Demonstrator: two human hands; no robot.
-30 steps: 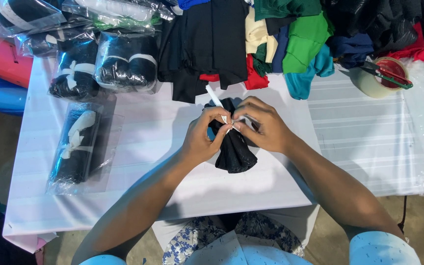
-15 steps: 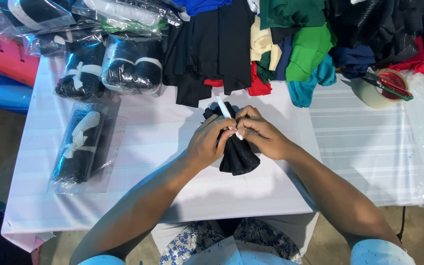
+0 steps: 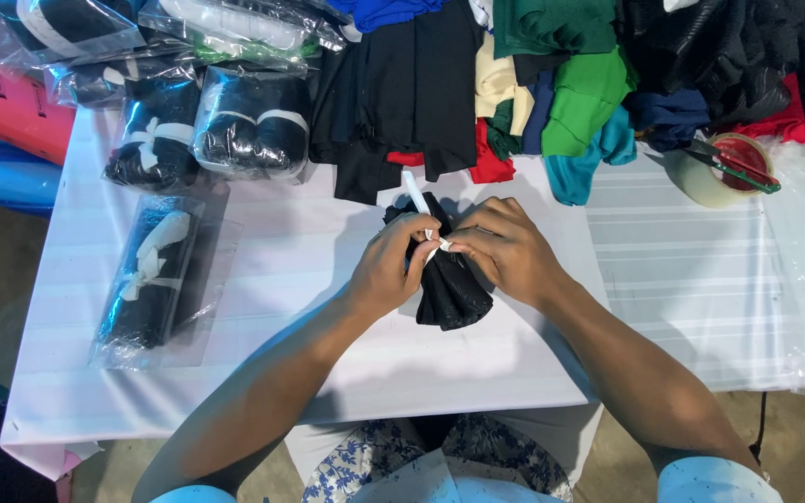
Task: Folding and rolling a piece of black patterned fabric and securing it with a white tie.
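Rolled black garment [image 3: 449, 284] tied with white strip [image 3: 416, 197]: one. Bagged black rolls: one [image 3: 146, 279] at table's [image 3: 272, 279] left edge, two [image 3: 156, 135] [image 3: 252, 121] near back-left corner. Tape roll [image 3: 715, 163]: one.

The white strip [image 3: 418, 207] is now drawn tighter around the black rolled cloth [image 3: 446, 279] near the centre of the frame, its free end pointing toward the upper left. The right hand [image 3: 505, 250] is closed more over the knot than a second ago, and the left hand [image 3: 388, 265] is shifted slightly rightward against it.
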